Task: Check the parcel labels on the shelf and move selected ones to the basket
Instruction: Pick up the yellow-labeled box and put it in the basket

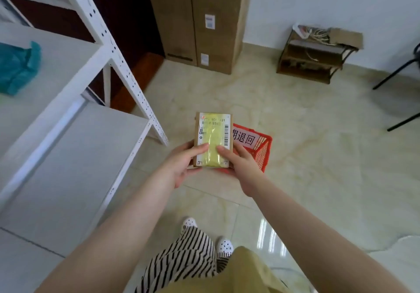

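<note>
Brown cardboard parcel (212, 140) with yellow-taped label pinched by left hand (181, 164) and right hand (238, 163), thumbs on top, above red plastic basket (261, 149) on glossy marble floor (318, 156).

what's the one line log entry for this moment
stage: label check | parcel: held by left hand and right hand | red basket: on floor behind parcel

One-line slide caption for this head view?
Both hands, left hand and right hand, hold a labelled brown cardboard parcel above a red plastic basket.
</note>
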